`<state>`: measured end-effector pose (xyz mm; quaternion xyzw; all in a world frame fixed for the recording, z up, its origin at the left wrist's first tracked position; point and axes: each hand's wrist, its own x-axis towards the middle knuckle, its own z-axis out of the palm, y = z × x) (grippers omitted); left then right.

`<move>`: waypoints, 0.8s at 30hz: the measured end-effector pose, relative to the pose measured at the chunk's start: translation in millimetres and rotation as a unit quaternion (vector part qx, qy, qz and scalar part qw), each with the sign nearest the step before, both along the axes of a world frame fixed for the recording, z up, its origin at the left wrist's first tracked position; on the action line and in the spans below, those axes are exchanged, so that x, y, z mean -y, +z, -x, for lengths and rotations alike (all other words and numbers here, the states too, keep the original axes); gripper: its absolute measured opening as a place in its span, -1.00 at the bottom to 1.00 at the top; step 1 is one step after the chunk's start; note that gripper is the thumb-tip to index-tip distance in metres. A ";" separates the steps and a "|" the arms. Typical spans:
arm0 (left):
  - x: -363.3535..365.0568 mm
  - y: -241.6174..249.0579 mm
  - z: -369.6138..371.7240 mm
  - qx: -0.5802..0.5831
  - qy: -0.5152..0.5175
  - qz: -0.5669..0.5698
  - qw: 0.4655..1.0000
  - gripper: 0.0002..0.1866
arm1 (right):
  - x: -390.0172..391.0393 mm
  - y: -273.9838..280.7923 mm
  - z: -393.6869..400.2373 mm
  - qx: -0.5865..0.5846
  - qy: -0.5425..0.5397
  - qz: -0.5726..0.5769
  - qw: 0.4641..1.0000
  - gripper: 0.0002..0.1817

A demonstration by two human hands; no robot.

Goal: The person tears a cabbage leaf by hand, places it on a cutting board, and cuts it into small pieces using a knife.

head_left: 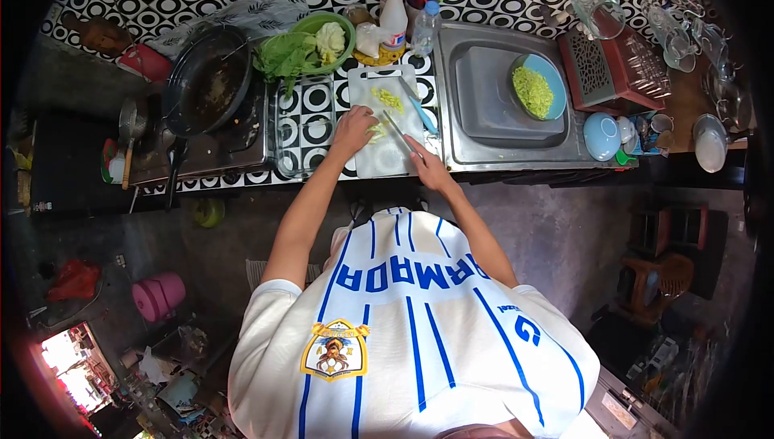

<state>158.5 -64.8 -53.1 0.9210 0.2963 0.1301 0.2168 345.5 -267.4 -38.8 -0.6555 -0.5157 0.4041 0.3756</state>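
Observation:
A pale cutting board (379, 162) lies on the patterned counter. My right hand (427, 163) is closed round the handle of a knife (396, 126), whose blade points up and left over the board. My left hand (353, 131) rests at the board's left edge, its fingers bent over pale green pieces (376, 132) near the blade. More chopped yellow-green pieces (388, 99) lie higher on the board. A second knife with a blue handle (424, 116) lies along the board's right side.
A green basin (349, 38) with leafy greens and bottles (393, 16) stand behind the board. On the left is a black wok (211, 80) on the stove. On the right, a blue bowl (556, 84) of chopped greens sits over the sink (451, 145).

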 end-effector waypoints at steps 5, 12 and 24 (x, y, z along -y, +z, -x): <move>-5.3 2.4 -1.9 -0.019 -0.026 0.003 0.999 -0.88 | 7.6 3.4 0.9 -0.020 0.004 0.010 1.000 -0.47; 3.8 -12.7 -7.4 0.017 -0.040 -0.017 0.999 -0.90 | 8.8 -1.6 -1.0 -0.019 0.000 0.009 1.000 -0.47; 7.4 -10.3 -19.8 0.096 -0.042 -0.051 0.993 -0.88 | 10.6 -0.4 -5.2 -0.006 -0.019 -0.002 1.000 -0.47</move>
